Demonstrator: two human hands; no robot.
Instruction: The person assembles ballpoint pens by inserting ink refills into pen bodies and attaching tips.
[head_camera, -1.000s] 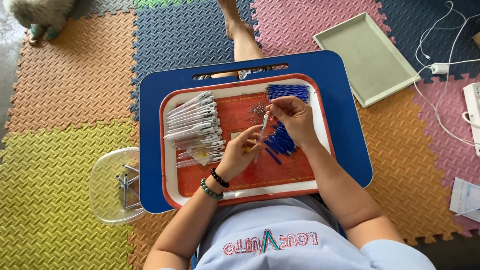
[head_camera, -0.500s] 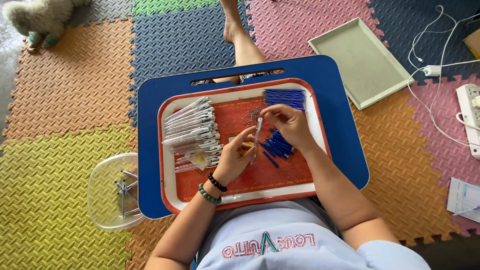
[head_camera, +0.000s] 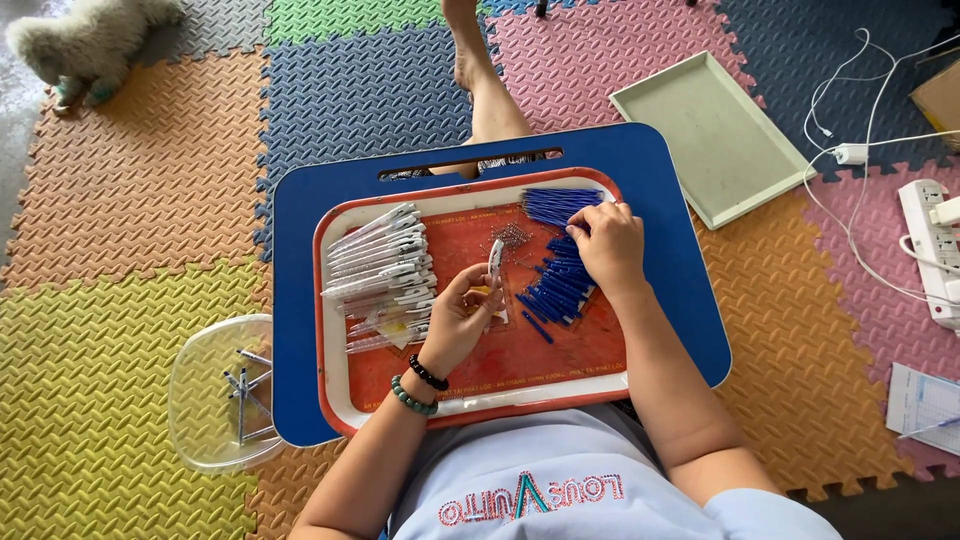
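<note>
Seated on foam floor mats, blue lap desk (head_camera: 300, 300) across the legs, red tray with white rim (head_camera: 335, 385) set on it so small parts stay corralled.

Left hand (head_camera: 455, 325): fingers curled closed around a white pen barrel (head_camera: 494, 262), held upright near the tray's middle, tip end pointing far. The grip sits low on the barrel, which leaves the upper end free.

Right hand (head_camera: 608, 245): lowered onto the pile of blue refills (head_camera: 558, 285) on the right side of the tray, fingers bunched narrow at the far end of the pile. Whether a refill is pinched between them, cannot tell; the fingertips are hidden by the back of the hand.

Layout looks sorted by part. Row of white pen barrels (head_camera: 380, 270) lies stacked along the tray's left side, all pointing the same way, within the left hand's reach. Blue refills sit to the right, under the right hand. A small cluster of metal springs (head_camera: 512, 236) lies at the far centre between them.

Off the desk: clear plastic container (head_camera: 215, 395) on the near left mat, holding a few pens. Pale green tray (head_camera: 715, 135) far right. White power strip with cables (head_camera: 930, 250) at the right edge. Small fluffy dog (head_camera: 90, 45) at the far left corner.
</note>
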